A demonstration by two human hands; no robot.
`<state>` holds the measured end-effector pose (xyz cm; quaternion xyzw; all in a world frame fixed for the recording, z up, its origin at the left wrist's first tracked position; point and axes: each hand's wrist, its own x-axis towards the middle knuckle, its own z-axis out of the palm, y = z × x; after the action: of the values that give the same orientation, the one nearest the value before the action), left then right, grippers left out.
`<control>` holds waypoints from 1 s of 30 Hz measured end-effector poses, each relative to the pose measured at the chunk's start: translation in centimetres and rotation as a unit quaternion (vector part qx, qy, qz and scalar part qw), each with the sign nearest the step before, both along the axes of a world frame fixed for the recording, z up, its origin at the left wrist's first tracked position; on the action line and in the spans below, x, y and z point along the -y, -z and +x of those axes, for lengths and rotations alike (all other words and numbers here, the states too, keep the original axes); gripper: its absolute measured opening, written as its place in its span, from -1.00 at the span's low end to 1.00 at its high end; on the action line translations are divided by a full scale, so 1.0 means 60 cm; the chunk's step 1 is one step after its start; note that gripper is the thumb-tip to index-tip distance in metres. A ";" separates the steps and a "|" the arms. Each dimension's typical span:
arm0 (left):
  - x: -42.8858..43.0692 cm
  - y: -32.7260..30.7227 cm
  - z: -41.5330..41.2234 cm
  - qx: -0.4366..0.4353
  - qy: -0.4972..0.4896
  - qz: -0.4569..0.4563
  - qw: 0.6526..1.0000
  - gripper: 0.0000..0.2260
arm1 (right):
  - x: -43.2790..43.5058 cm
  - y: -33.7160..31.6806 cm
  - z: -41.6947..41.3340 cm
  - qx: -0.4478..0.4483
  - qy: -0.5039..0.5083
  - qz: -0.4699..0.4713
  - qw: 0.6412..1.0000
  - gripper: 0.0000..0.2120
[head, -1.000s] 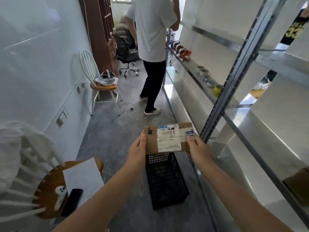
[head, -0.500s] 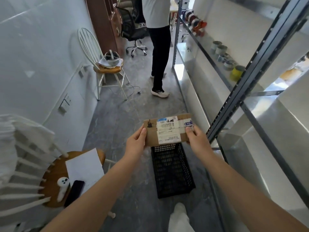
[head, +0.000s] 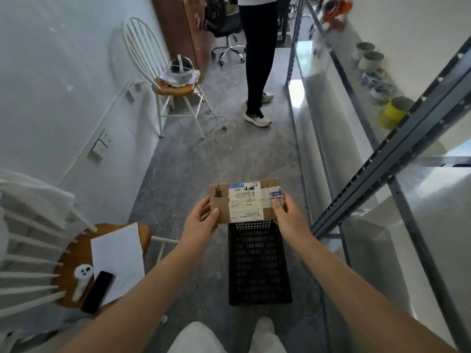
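**Labelled parcel held face-up above the floor crate**

The flat brown cardboard parcel (head: 246,200) is in the air at about waist height, directly over the far end of the black plastic mesh crate (head: 258,266) that stands on the grey floor. It is tilted with its white shipping label (head: 244,212) towards the camera, most likely so that the print can be read before the parcel is sorted.

The left hand (head: 201,220) pinches the parcel's left edge, thumb on the front face and fingers curled behind. The right hand (head: 288,215) pinches the right edge in the same way, its thumb pressed beside a small blue sticker. Gripping only the ends leaves the label uncovered.

The crate lies just in front of the person's feet, open side up, so the parcel could be lowered straight into it. Just to the right rises the grey metal shelving rack (head: 382,179), another possible destination. To the left, a round wooden chair seat (head: 76,250) carries a white sheet of paper (head: 117,258) and a black phone (head: 96,291), perhaps a checklist. A second person (head: 257,59) stands farther down the aisle, well apart.
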<state>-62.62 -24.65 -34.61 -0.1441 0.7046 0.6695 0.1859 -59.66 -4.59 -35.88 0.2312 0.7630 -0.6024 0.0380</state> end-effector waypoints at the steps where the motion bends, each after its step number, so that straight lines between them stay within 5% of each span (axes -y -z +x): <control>1: -0.002 0.004 -0.004 0.003 -0.002 -0.006 1.000 -0.59 | -0.004 0.007 -0.007 0.004 -0.004 -0.001 1.000 -0.64; 13: -0.033 0.145 -0.138 0.053 0.033 -0.041 0.997 -0.65 | -0.057 0.113 -0.109 0.095 -0.031 -0.033 0.994 -0.62; 23: -0.048 0.268 -0.268 0.151 0.098 -0.011 0.984 -0.69 | -0.060 0.229 -0.211 0.183 0.060 0.061 0.979 -0.63; 30: -0.055 0.386 -0.320 0.178 0.130 -0.067 0.973 -0.75 | -0.050 0.363 -0.248 0.225 0.136 0.044 0.964 -0.71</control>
<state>-81.79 -21.38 -57.79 -0.1805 0.7160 0.5544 0.3839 -74.54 -1.58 -57.67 0.4638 0.7220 -0.5002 0.1158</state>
